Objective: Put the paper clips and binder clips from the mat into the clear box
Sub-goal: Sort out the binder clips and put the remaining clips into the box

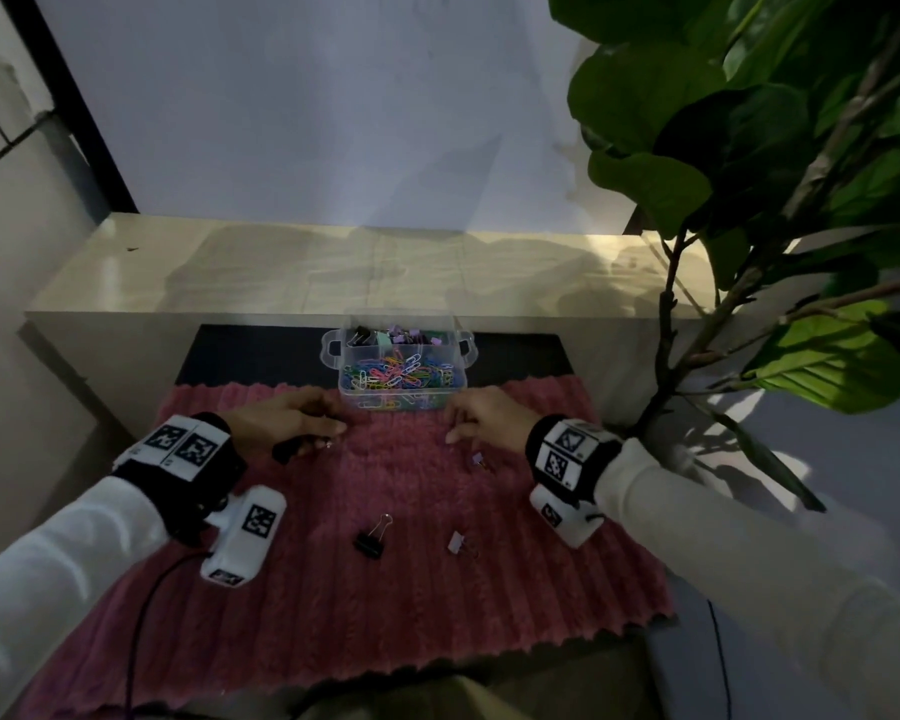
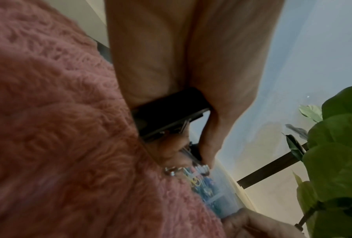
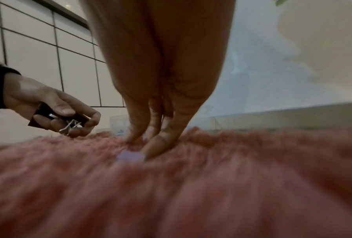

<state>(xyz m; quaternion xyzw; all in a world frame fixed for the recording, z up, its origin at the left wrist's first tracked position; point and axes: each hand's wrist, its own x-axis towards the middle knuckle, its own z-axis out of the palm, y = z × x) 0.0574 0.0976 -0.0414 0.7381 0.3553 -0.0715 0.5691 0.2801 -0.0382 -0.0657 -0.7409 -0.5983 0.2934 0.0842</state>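
The clear box, full of coloured paper clips with binder clips in its rear part, stands at the far edge of the pink mat. Left of the box, my left hand grips a large black binder clip in its curled fingers, just above the mat. My right hand points its fingers down onto the mat to the right of the box. One fingertip touches a small purple binder clip, which lies on the mat ungripped. Nearer me lie a black binder clip and another purple binder clip.
A pale low ledge runs behind the box, with a wall above it. A large leafy plant stands at the right, its stem close to the mat's right edge. A black cable trails from my left wrist across the mat.
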